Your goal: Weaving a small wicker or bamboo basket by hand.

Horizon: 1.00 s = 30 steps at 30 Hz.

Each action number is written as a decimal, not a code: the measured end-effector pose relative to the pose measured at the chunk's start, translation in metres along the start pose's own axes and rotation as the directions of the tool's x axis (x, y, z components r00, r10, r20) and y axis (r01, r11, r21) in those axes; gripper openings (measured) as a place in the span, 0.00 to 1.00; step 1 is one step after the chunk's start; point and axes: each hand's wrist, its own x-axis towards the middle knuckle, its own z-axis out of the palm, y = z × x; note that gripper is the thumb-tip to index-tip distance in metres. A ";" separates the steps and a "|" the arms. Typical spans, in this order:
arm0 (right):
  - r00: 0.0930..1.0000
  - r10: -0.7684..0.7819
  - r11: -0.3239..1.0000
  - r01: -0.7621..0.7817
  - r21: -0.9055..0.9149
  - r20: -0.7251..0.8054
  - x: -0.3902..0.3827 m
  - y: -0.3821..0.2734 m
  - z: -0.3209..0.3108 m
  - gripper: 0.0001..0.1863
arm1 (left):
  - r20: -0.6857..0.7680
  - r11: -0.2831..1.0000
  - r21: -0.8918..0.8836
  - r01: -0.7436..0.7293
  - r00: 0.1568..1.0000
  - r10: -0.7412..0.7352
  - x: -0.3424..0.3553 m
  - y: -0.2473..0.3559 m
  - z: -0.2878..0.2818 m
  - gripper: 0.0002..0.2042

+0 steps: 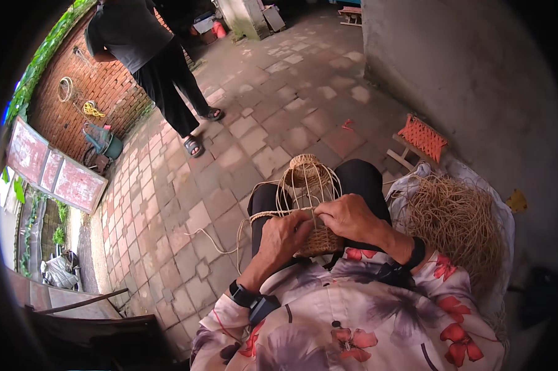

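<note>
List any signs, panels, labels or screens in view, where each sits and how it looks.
Panels: leaning at the foot of the brick wall, far left; a row of flat rectangles, faded red with pale frames.
Left wristband: on the left hand's wrist; small, black, any screen face too dark to tell.
Right wristband: on the right hand's wrist; black band, no screen visible.
No packages or labels are visible.

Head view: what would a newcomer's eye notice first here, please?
At centre, the left hand and right hand grip a half-woven basket on the person's lap. A pile of loose straw-coloured fibre lies at the right, and another person stands at upper left.
</note>
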 end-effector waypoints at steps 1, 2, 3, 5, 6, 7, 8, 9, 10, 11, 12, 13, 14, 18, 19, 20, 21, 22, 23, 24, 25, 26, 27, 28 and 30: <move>1.000 0.020 0.999 -0.020 -0.039 -0.002 -0.001 -0.003 0.000 0.09 | -0.007 0.998 0.057 0.002 1.000 -0.002 -0.001 0.002 0.001 0.08; 1.000 0.025 0.999 -0.025 -0.039 -0.001 -0.002 -0.007 -0.001 0.09 | -0.003 0.999 0.054 0.003 1.000 -0.003 -0.003 0.002 0.003 0.08; 0.998 0.054 0.996 -0.051 -0.067 0.039 -0.002 -0.010 -0.003 0.10 | 0.005 0.997 0.075 -0.011 1.000 0.011 -0.004 0.001 0.005 0.08; 0.994 0.081 0.993 -0.074 -0.096 0.076 -0.004 -0.015 -0.004 0.11 | 0.012 0.995 0.100 -0.027 1.000 0.026 -0.007 0.002 0.007 0.08; 0.989 0.089 0.990 -0.075 -0.121 0.118 -0.004 -0.016 -0.004 0.11 | 0.024 0.998 0.066 -0.016 1.000 0.014 -0.009 0.002 0.008 0.08; 0.982 0.098 0.986 -0.074 -0.146 0.161 -0.004 -0.016 -0.003 0.11 | 0.035 1.000 0.031 -0.003 0.999 0.001 -0.010 0.000 0.009 0.09; 0.982 0.096 0.986 -0.073 -0.147 0.161 -0.003 -0.016 -0.002 0.11 | 0.034 1.000 0.031 -0.003 0.999 0.002 -0.011 -0.003 0.009 0.09; 0.979 0.115 0.988 -0.095 -0.122 0.168 -0.002 -0.015 0.000 0.11 | 0.041 1.000 -0.025 -0.011 0.999 0.012 -0.011 -0.007 0.009 0.10; 0.975 0.134 0.988 -0.118 -0.096 0.177 -0.001 -0.014 0.001 0.11 | 0.049 0.996 -0.082 -0.017 0.999 0.021 -0.010 -0.009 0.007 0.11; 0.974 0.134 0.988 -0.118 -0.096 0.181 0.000 -0.013 0.000 0.11 | 0.048 0.996 -0.084 -0.015 0.999 0.019 -0.009 -0.011 0.005 0.11; 0.965 0.154 0.987 -0.139 -0.084 0.213 0.000 -0.011 -0.001 0.12 | 0.126 0.989 -0.146 0.020 0.992 -0.001 -0.005 -0.012 0.002 0.12; 0.955 0.172 0.985 -0.159 -0.074 0.242 0.001 -0.011 -0.003 0.12 | 0.203 0.978 -0.203 0.056 0.979 -0.014 0.000 -0.012 -0.002 0.13; 0.955 0.171 0.985 -0.158 -0.074 0.243 0.001 -0.009 -0.001 0.12 | 0.203 0.978 -0.203 0.056 0.979 -0.014 0.003 -0.013 -0.005 0.13; 0.921 0.232 0.970 -0.243 -0.003 0.313 0.007 -0.013 -0.005 0.11 | 0.379 0.921 -0.299 0.249 0.917 -0.124 0.008 -0.012 -0.015 0.13; 0.898 0.282 0.938 -0.332 0.099 0.338 0.008 -0.016 -0.008 0.10 | 0.406 0.907 -0.324 0.270 0.905 -0.125 0.009 -0.013 -0.016 0.13; 0.898 0.281 0.939 -0.331 0.098 0.340 0.007 -0.016 -0.007 0.10 | 0.405 0.906 -0.325 0.271 0.906 -0.126 0.009 -0.013 -0.018 0.13; 0.912 0.299 0.928 -0.347 0.139 0.280 0.005 -0.015 -0.005 0.10 | 0.355 0.947 -0.268 0.178 0.932 -0.074 0.008 -0.014 -0.019 0.12; 0.921 0.322 0.914 -0.363 0.182 0.218 0.002 -0.013 -0.002 0.10 | 0.312 0.975 -0.206 0.084 0.950 -0.016 0.008 -0.013 -0.020 0.12; 0.920 0.325 0.913 -0.366 0.182 0.220 0.001 -0.011 0.000 0.10 | 0.315 0.975 -0.207 0.086 0.949 -0.016 0.007 -0.010 -0.021 0.12; 0.941 0.296 0.928 -0.324 0.183 0.164 0.000 -0.008 0.003 0.09 | 0.283 0.980 -0.197 0.035 0.959 0.023 0.005 -0.005 -0.023 0.11; 0.959 0.262 0.943 -0.278 0.182 0.109 0.000 -0.006 0.005 0.08 | 0.251 0.983 -0.182 -0.014 0.966 0.061 0.004 -0.002 -0.024 0.10; 0.959 0.261 0.943 -0.278 0.185 0.110 0.000 -0.004 0.006 0.08 | 0.251 0.983 -0.181 -0.012 0.966 0.058 0.002 -0.002 -0.023 0.10; 0.970 0.220 0.958 -0.234 0.167 0.101 0.001 -0.002 0.005 0.08 | 0.219 0.988 -0.152 -0.031 0.974 0.064 0.000 -0.001 -0.020 0.09; 0.980 0.178 0.971 -0.190 0.147 0.091 0.002 -0.001 0.004 0.08 | 0.185 0.991 -0.123 -0.051 0.980 0.073 -0.002 -0.001 -0.018 0.09; 0.978 0.181 0.969 -0.196 0.150 0.107 0.002 -0.002 0.002 0.08 | 0.192 0.985 -0.170 0.015 0.981 0.018 -0.004 -0.001 -0.015 0.09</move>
